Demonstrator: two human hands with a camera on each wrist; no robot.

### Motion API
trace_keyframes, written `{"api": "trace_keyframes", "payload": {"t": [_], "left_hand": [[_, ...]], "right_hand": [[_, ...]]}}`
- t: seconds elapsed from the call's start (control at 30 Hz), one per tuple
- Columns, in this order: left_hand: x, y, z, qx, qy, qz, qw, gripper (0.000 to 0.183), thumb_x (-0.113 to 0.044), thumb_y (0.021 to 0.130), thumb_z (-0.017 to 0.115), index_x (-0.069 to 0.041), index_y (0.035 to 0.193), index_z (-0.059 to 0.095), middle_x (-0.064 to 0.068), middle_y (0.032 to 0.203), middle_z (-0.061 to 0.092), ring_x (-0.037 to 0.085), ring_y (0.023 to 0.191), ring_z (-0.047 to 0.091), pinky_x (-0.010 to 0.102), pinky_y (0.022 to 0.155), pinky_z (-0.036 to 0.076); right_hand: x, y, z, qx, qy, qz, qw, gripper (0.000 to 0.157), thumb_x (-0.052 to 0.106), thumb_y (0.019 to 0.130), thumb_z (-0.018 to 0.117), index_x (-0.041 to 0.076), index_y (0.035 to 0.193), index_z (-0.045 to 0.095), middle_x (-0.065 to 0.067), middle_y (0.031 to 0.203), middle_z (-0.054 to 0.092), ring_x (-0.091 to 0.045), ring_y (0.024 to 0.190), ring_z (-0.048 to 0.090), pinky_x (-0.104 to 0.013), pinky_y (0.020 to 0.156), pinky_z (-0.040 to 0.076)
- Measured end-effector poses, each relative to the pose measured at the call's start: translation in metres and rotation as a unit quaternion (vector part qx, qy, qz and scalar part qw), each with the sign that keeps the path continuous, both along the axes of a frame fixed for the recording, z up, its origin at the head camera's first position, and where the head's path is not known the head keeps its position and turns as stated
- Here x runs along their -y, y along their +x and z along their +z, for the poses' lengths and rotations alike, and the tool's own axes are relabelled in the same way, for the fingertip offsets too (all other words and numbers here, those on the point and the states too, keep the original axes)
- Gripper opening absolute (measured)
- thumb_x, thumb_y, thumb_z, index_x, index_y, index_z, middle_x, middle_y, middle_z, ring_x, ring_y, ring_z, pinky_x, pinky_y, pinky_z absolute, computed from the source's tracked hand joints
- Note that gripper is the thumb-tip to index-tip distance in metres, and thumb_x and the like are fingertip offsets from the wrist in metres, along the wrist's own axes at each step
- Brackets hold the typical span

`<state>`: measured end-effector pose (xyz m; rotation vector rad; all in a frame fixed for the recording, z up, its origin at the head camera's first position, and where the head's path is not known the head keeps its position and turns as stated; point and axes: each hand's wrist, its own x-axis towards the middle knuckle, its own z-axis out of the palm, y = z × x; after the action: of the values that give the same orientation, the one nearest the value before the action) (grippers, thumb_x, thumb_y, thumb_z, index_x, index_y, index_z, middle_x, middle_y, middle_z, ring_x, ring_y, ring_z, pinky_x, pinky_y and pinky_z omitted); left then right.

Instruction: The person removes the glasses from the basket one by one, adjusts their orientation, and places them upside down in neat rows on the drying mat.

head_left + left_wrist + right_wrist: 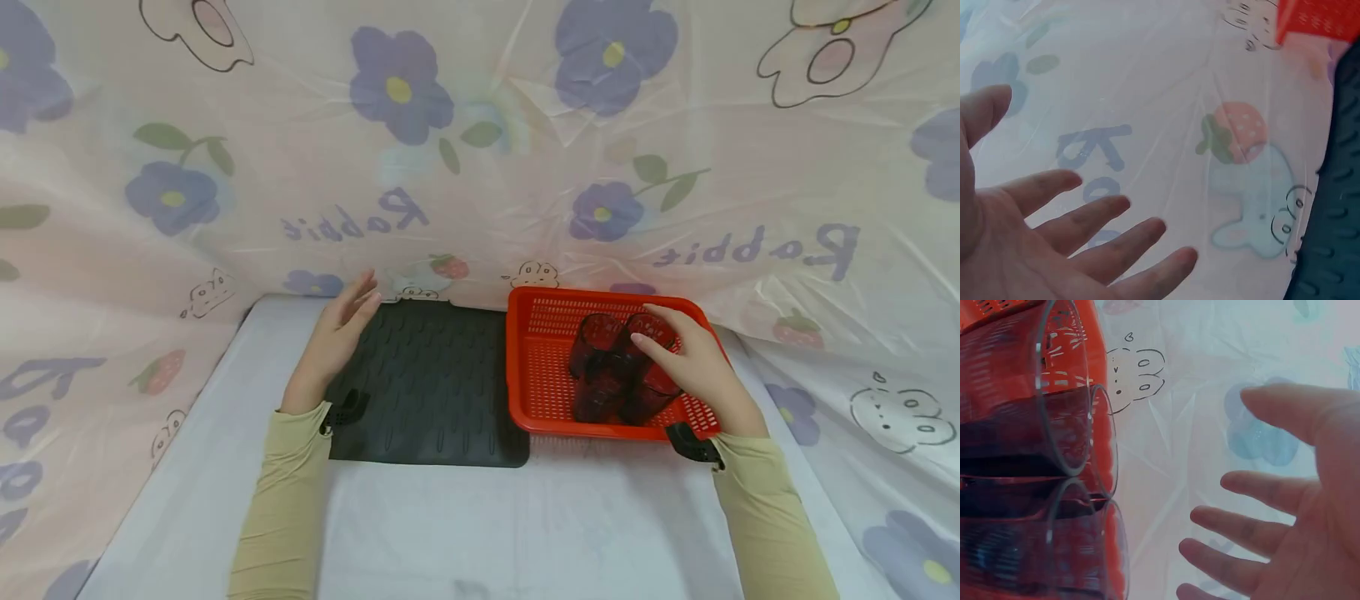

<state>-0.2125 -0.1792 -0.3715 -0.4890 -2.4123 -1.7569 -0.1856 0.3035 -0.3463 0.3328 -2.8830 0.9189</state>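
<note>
Several dark, see-through drinking glasses (600, 342) stand close together in a red plastic basket (577, 429). My right hand (697, 358) hovers at the right side of these glasses, its thumb and fingers spread apart and nothing between them. In the right wrist view, the rims of the glasses (1004, 356) show clearly to the left of the fingers. Over the left edge of a black ridged mat (442, 392), my left hand (330, 342) is raised with its fingers extended. It holds nothing, as the left wrist view also shows.
Mat and basket sit side by side on a white-covered table (435, 533), the basket on the right. Behind them hangs a patterned plastic sheet (495, 192) with flowers and rabbits, which also rises along both sides. Each wrist wears a black strap (693, 443).
</note>
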Motion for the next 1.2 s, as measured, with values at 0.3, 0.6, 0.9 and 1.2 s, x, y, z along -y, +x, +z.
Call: {"api": "trace_keyframes", "payload": {"t": [0.3,0.6,0.9,1.2], "left_hand": [[0.002,0.005,-0.001,0.06,0.115,-0.042,0.9906,0.053,-0.036,0.105,0.036,-0.014,0.152,0.026,0.014,0.151,0.03,0.033,0.136,0.031,0.053,0.109,0.026],[-0.005,0.005,-0.006,0.077,0.147,-0.065,0.984,0.057,-0.042,0.104,0.034,-0.017,0.153,0.022,0.014,0.152,0.029,0.036,0.136,0.03,0.052,0.109,0.027],[-0.004,0.003,-0.02,0.098,0.161,-0.066,0.9798,0.06,-0.043,0.104,0.033,-0.013,0.154,0.018,0.014,0.152,0.029,0.032,0.136,0.032,0.051,0.109,0.029],[0.004,0.003,-0.022,0.114,0.152,-0.067,0.9795,0.058,-0.043,0.104,0.032,-0.016,0.154,0.018,0.014,0.153,0.028,0.031,0.137,0.031,0.05,0.109,0.029]], "right_hand": [[-0.008,0.009,-0.011,0.044,-0.079,-0.005,0.996,0.066,0.041,0.095,0.058,0.009,0.148,0.035,-0.018,0.146,0.038,-0.041,0.133,0.033,-0.064,0.101,0.03],[-0.02,0.016,-0.024,0.052,-0.107,0.0,0.993,0.059,0.036,0.098,0.054,0.009,0.147,0.036,-0.021,0.141,0.043,-0.042,0.126,0.042,-0.055,0.099,0.039],[-0.028,0.018,-0.034,0.052,-0.124,-0.01,0.991,0.052,0.037,0.103,0.042,0.007,0.145,0.038,-0.019,0.143,0.04,-0.04,0.124,0.042,-0.059,0.097,0.038],[-0.033,0.017,-0.04,0.008,-0.162,-0.003,0.987,0.049,0.031,0.105,0.035,-0.003,0.14,0.041,-0.024,0.138,0.043,-0.034,0.123,0.043,-0.004,0.086,0.037]]}}
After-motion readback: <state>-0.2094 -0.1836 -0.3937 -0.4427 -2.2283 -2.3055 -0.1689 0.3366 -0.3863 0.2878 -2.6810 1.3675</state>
